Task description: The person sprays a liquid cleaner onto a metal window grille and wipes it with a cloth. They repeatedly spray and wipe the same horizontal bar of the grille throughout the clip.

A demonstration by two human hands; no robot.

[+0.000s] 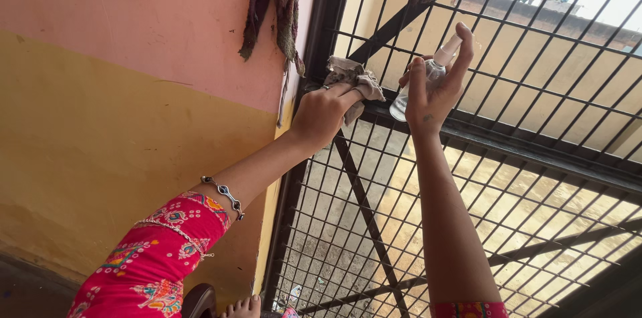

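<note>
My left hand (pixel 322 114) grips a crumpled grey cloth (pixel 354 76) and presses it against the black metal window grille (pixel 481 137), close to its left frame. My right hand (pixel 435 87) holds a small clear spray bottle (pixel 428 77) up against the grille's thick horizontal bar, with the index finger stretched over the nozzle. The two hands are close together, the cloth just left of the bottle. A silver bracelet (pixel 224 194) sits on my left forearm, above a pink patterned sleeve (pixel 157 258).
A pink and yellow wall (pixel 120 90) lies to the left. A frayed rag (pixel 277 4) hangs on it beside the grille frame. Beyond the mesh are a paved yard and neighbouring buildings. A bare foot (pixel 244 306) shows at the bottom.
</note>
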